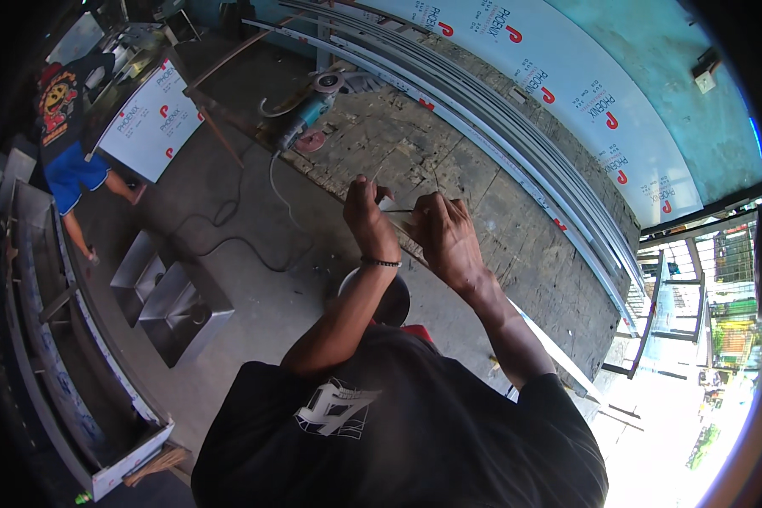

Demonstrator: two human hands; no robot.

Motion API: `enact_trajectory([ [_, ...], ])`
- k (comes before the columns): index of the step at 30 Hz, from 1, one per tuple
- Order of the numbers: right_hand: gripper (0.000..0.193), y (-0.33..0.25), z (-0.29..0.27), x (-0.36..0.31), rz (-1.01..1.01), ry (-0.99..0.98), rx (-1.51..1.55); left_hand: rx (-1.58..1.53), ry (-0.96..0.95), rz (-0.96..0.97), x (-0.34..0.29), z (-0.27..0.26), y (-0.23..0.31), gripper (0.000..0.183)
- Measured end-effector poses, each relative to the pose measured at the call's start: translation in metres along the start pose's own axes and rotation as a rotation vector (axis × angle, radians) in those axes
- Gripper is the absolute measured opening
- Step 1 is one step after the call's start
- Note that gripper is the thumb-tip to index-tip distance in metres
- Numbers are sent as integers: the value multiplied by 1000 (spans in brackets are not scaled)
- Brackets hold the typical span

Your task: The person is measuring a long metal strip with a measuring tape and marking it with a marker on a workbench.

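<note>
Left hand [369, 218] and right hand [445, 239] at the tabletop [406, 135] edge, fingers of both closed on a thin rod [404, 211], rod spanning between hands, corded grinder [300, 120] ahead, left.

partly hiding a thin dark piece [403, 211] in left hand [369, 218] and right hand [445, 235] mid-frame, half-covering a round object [395, 303] below centre, cropping a black shirt [449, 423] at bottom, losing bright ground [656, 411] to glare lower right

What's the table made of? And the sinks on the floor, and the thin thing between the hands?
Table: probably wood, dull, with a scarred, patchy top. Sinks: metal, perhaps steel, satiny with grey glints. Thin thing: dark, maybe metal; too small to tell.
</note>
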State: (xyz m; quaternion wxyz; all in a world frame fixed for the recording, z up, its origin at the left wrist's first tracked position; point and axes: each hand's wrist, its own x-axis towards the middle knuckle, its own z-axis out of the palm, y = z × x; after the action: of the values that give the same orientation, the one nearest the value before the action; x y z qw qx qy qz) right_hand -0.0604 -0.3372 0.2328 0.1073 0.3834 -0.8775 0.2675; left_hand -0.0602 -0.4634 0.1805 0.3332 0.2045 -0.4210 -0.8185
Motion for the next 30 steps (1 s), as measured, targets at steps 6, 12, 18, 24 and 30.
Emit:
enact_trajectory([
  [6,22,-12,-8,9,-100,32,29,-111,-57,-89,1,-1,-4,33],
  [12,17,-6,-10,15,-86,-43,-3,-47,-149,-5,2,-3,-4,32],
  [18,8,18,-6,8,233,219,330,-107,-67,-113,2,-9,-14,33],
  [24,12,8,-27,-5,316,-55,605,-142,-110,-159,-2,-1,-4,29],
  [30,15,8,-30,-4,75,-168,194,-157,-127,-175,-4,0,0,26],
])
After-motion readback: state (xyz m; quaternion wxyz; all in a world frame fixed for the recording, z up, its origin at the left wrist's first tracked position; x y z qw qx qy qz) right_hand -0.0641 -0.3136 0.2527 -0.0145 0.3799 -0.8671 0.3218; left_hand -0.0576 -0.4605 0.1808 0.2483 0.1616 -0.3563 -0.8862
